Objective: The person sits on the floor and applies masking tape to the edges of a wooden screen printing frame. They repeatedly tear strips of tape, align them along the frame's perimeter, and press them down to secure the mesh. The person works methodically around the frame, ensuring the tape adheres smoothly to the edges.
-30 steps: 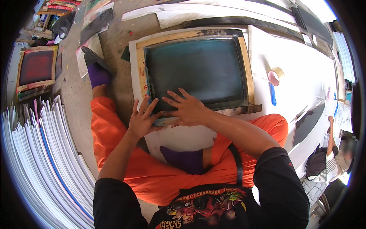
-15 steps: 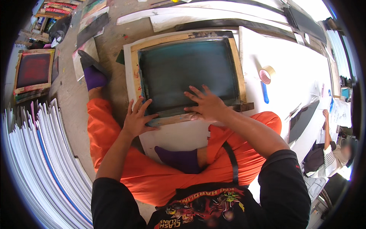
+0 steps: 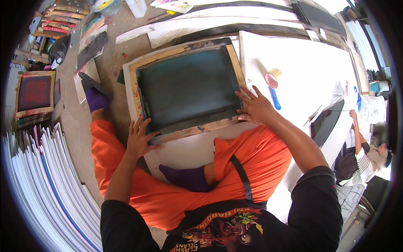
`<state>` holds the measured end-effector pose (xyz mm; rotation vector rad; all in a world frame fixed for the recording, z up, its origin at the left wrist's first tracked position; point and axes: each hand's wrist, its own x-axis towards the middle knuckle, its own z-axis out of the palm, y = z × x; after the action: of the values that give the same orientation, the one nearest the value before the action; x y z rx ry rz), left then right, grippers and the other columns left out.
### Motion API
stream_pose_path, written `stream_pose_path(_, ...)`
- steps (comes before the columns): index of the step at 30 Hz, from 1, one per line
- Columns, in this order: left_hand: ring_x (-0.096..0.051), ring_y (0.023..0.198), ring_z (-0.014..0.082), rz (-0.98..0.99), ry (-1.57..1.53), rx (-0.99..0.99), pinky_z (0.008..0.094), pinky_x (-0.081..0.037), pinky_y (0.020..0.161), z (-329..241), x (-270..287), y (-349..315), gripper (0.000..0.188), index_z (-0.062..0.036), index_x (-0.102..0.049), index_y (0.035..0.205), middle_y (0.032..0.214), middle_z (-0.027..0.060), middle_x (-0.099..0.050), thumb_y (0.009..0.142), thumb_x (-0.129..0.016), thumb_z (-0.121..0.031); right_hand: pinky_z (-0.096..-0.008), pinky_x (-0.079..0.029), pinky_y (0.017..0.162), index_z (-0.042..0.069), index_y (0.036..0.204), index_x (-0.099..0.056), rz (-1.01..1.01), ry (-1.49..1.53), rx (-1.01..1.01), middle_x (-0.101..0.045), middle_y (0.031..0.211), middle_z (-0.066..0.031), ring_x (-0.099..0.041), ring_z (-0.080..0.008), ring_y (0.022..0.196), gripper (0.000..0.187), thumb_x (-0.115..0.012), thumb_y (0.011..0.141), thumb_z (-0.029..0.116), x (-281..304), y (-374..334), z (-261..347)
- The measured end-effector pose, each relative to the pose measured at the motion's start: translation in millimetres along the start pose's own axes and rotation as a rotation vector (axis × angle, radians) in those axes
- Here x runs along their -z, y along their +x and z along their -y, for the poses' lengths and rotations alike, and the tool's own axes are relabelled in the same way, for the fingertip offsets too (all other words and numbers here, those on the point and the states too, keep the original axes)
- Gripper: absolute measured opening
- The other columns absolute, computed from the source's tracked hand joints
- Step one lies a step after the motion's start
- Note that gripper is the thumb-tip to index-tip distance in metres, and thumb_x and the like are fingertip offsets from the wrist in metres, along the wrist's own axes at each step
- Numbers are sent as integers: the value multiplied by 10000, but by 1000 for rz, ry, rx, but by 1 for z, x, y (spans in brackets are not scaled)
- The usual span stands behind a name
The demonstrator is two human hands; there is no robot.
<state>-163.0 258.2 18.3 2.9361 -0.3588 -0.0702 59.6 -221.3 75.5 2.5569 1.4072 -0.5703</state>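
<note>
A silk-screen frame lies flat in front of my crossed legs, with pale wooden rails (image 3: pixel 201 129) around a dark mesh (image 3: pixel 189 84). Under it is a white board (image 3: pixel 180 152) that shows along its near and left edges. My left hand (image 3: pixel 140 139) rests on the near left corner of the frame, fingers spread and thumb along the near rail. At the near right corner my right hand (image 3: pixel 258 109) touches the right rail with its fingers apart. A roll of tape (image 3: pixel 277 75) and a blue-handled tool (image 3: pixel 275 100) lie right of the frame on a white surface.
Upright white sheets (image 3: pixel 40 180) stand packed at my left. Beyond them lies another screen frame with red mesh (image 3: pixel 35 92). Long white strips (image 3: pixel 222 14) stretch across the far side. A dark glossy sheet (image 3: pixel 327 122) lies at the right, near another person (image 3: pixel 365 161).
My right hand has slid from over the mesh and near rail to the frame's right corner. The left hand stays at the near left corner. The whole view has shifted slightly.
</note>
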Motion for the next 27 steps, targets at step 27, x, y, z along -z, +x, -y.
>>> stream_pose_path(27, -458, 1387, 405, -326, -120, 131, 577, -313, 1187, -62, 7, 54, 592, -134, -742, 1053, 1382, 124, -564, 678, -904, -563, -497, -438, 1167, 65, 1525, -467, -543, 636, -1095, -517, 1518, -166, -436, -332, 1459, 1024, -876, 735, 574, -31, -52, -111)
